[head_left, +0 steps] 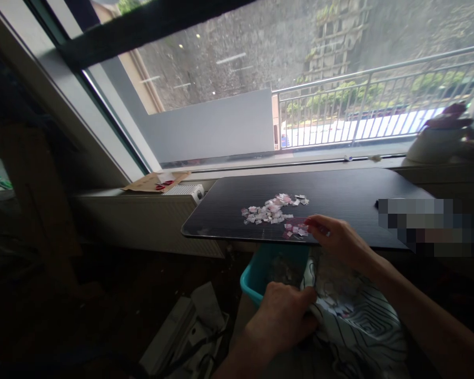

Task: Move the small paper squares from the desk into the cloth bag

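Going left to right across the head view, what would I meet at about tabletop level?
Brown paper on the radiator, the heap of small paper pieces, the right hand.

pale pieces [272, 213]: marks unreadable | teal tub [248, 284]: part-hidden | right forearm [418, 308]: cut off

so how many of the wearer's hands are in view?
2. The right hand is at the near edge of the table, by small pale pieces; the left hand is lower, gripping the striped cloth beside the teal bin. Neither is missing.
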Demonstrator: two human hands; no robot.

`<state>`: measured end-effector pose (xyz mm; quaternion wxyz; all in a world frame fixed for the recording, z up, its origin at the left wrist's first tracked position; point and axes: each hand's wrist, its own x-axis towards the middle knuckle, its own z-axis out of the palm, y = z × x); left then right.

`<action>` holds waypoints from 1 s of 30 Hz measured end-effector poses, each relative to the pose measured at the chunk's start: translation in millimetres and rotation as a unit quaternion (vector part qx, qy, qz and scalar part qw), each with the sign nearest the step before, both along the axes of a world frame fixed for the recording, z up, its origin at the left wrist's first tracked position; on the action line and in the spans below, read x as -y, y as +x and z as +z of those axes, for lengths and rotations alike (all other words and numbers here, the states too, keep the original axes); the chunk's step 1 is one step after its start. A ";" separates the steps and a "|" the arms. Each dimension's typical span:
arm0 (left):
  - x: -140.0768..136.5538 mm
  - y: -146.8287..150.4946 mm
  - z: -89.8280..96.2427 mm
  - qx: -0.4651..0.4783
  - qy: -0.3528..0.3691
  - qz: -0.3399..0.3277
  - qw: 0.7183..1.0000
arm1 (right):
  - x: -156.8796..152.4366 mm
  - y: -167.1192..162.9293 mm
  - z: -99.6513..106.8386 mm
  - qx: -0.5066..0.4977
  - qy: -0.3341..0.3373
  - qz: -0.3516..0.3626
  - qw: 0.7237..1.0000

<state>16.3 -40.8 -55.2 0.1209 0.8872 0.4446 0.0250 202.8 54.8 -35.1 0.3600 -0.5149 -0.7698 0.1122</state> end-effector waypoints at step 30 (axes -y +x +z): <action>-0.5 0.8 1.0 0.003 -0.013 0.004 1.000 | 2.0 8.9 -5.7 0.030 -0.006 -0.071 0.997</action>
